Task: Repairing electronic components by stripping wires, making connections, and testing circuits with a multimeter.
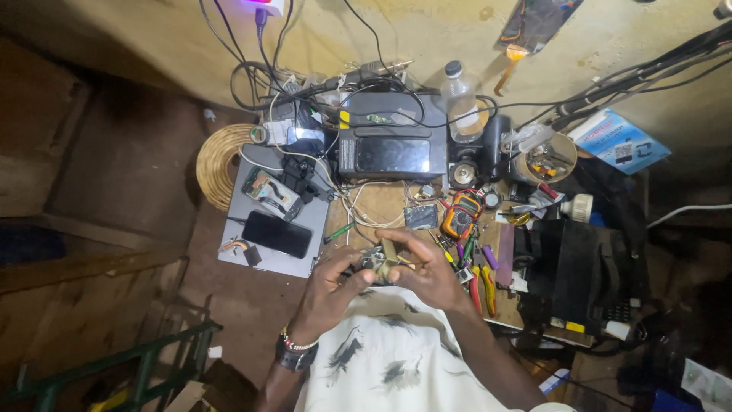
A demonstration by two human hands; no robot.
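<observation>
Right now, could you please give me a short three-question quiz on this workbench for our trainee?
1. True or false: both the left hand and the right hand grip the small metal part.
2. Which wrist wears the beaded bracelet?
3. Where does the dark phone lie? A) on the grey tray B) on the black box C) by the plastic bottle

Key: 1 true; 2 left; 3 A.

Count on the counter (381,200): one multimeter (462,214), one clear plastic bottle (462,103), one black smartphone (277,233), one coil of wire (219,162), one round tin of parts (548,158), two hands (335,282) (427,267).
</observation>
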